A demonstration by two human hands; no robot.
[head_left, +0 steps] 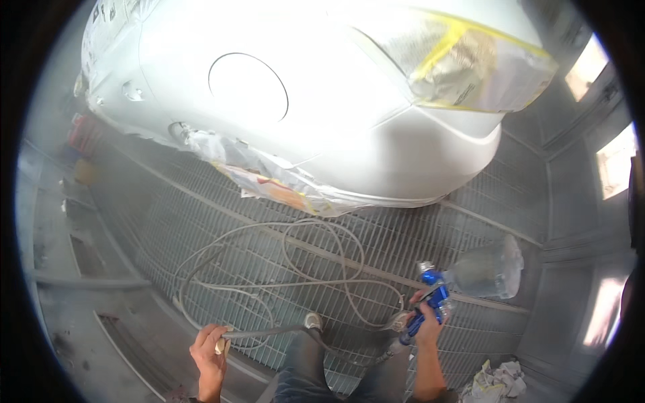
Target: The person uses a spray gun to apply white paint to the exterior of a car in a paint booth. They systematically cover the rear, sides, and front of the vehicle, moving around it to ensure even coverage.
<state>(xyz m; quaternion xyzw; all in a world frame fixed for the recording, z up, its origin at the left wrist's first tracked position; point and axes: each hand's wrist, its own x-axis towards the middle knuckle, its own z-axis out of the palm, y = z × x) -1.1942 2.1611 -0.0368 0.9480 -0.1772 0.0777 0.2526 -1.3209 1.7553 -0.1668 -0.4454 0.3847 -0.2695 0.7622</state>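
Observation:
In my right hand (427, 321) is a blue spray gun (418, 326), fingers wrapped round its grip and silver nozzle end pointing away from me. A grey air hose (269, 331) runs from the gun's lower end, across in front of my legs, to my left hand (209, 350). That hand is closed on the hose, and a small beige piece shows by its fingers; I cannot make out what it is. Ahead stands a white car body (322, 114), its lamp area covered with masking paper and yellow tape (457, 60). Plastic and paper masking (269, 185) hangs along its lower edge.
Loose loops of hose (295, 282) lie on the metal grate floor (222, 262) between my feet and the car. A cloudy plastic-looking container (487, 267) is beyond the gun, at the right. Crumpled masking paper (496, 381) lies at the lower right. Booth walls with bright panels (615, 161) rise on the right.

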